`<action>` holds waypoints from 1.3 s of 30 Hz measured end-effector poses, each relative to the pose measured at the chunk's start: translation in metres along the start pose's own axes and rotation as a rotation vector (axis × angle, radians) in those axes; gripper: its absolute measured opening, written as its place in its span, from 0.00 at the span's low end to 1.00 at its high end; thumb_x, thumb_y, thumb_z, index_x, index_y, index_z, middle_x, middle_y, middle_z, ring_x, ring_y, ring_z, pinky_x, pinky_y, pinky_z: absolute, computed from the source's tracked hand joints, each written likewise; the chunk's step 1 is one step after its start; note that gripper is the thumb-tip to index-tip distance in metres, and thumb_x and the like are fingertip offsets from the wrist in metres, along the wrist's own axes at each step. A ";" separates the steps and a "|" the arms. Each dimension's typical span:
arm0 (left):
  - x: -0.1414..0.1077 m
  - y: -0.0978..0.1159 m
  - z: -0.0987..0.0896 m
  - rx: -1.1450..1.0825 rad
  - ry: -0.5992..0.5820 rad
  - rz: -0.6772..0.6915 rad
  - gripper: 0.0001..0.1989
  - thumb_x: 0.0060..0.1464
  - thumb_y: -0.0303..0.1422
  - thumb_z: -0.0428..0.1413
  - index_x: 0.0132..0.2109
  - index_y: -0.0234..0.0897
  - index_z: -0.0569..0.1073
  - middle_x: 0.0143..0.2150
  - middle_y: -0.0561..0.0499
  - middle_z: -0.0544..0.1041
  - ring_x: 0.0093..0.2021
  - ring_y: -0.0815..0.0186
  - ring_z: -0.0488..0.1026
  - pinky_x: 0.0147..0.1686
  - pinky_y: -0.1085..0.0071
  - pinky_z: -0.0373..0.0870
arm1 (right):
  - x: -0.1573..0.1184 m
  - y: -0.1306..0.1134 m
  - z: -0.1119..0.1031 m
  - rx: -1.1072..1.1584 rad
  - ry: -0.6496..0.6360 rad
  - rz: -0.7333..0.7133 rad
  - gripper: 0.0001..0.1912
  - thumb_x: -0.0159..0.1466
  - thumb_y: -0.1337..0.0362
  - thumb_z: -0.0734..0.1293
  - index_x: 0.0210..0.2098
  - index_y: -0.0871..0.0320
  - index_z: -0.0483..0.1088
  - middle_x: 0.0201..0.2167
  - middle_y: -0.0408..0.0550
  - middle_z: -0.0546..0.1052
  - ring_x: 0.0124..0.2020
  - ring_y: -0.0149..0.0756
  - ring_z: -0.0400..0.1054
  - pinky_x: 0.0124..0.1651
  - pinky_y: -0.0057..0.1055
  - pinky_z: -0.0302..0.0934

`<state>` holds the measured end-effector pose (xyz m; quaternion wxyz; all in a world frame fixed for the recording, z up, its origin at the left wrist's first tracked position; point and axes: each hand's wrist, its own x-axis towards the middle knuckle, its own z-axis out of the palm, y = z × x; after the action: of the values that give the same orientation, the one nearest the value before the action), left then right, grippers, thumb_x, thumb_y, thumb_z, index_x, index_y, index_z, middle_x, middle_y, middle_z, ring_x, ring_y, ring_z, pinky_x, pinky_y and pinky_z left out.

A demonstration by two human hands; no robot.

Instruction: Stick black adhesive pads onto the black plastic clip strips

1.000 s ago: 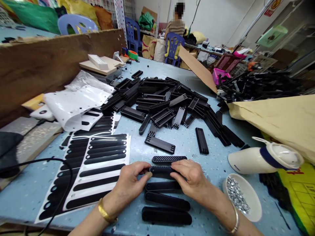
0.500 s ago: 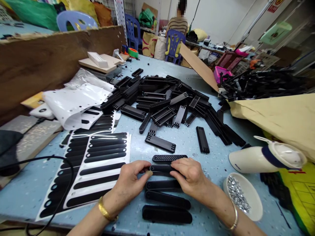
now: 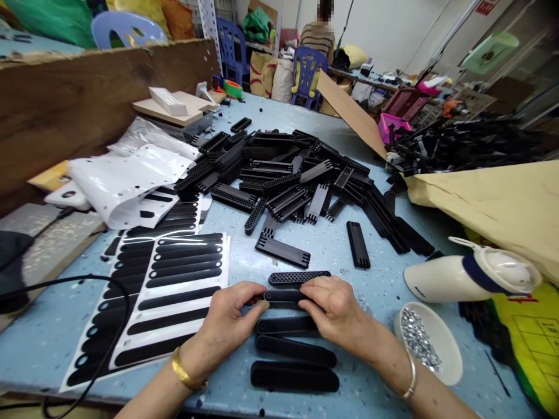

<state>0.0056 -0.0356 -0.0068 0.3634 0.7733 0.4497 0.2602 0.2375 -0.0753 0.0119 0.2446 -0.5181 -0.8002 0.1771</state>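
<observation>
Between my two hands is a long black plastic piece with rounded ends (image 3: 282, 295). At its left end, the thumb and fingers of my left hand (image 3: 231, 314) pinch it. My right hand (image 3: 334, 305) grips the other end, and its fingers cover that part. Just beyond lies a black piece with a honeycomb face (image 3: 299, 278). Nearer to me, several smooth black pieces (image 3: 294, 376) are laid in a column. Left of my hands is a white sheet of black strip stickers (image 3: 179, 304), some of its strips gone.
Past my hands spreads a heap of black plastic pieces (image 3: 279, 169). On the right are a white bottle (image 3: 441, 281) and a white bowl (image 3: 452, 355) of small shiny metal parts. A black cable (image 3: 124, 308) crosses the stickers. At the back a person (image 3: 317, 36) sits facing away.
The view has shifted slightly, moving everything a little up and left in the picture. Both hands keep their grip on the black plastic piece, with little visible movement.
</observation>
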 end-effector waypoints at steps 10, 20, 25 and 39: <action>-0.001 -0.001 0.002 -0.030 0.122 0.034 0.08 0.51 0.27 0.59 0.39 0.39 0.79 0.28 0.57 0.81 0.27 0.70 0.78 0.30 0.77 0.74 | -0.002 0.002 0.001 -0.006 -0.009 0.009 0.06 0.64 0.69 0.66 0.37 0.61 0.76 0.35 0.51 0.79 0.36 0.42 0.73 0.41 0.38 0.63; -0.001 -0.005 0.002 -0.002 0.093 0.161 0.07 0.55 0.28 0.57 0.39 0.39 0.80 0.35 0.53 0.84 0.34 0.67 0.81 0.37 0.75 0.77 | -0.003 0.004 0.003 -0.002 -0.008 0.015 0.05 0.64 0.69 0.67 0.38 0.60 0.76 0.35 0.50 0.79 0.37 0.41 0.73 0.41 0.38 0.63; -0.002 -0.008 0.000 0.017 0.054 0.233 0.07 0.58 0.28 0.56 0.41 0.40 0.79 0.37 0.51 0.84 0.37 0.65 0.81 0.40 0.73 0.78 | -0.004 0.003 0.003 -0.005 0.019 0.010 0.05 0.63 0.70 0.67 0.37 0.60 0.77 0.36 0.52 0.80 0.37 0.42 0.73 0.42 0.38 0.65; -0.001 -0.007 0.000 0.008 0.063 0.158 0.07 0.56 0.28 0.58 0.42 0.39 0.78 0.38 0.52 0.83 0.37 0.66 0.80 0.39 0.73 0.77 | -0.007 0.006 0.007 0.037 0.030 0.020 0.06 0.63 0.69 0.68 0.38 0.61 0.77 0.36 0.52 0.80 0.37 0.42 0.73 0.41 0.39 0.66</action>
<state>0.0013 -0.0344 -0.0122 0.3243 0.7992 0.3997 0.3104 0.2401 -0.0793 0.0019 0.2644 -0.5241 -0.7878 0.1864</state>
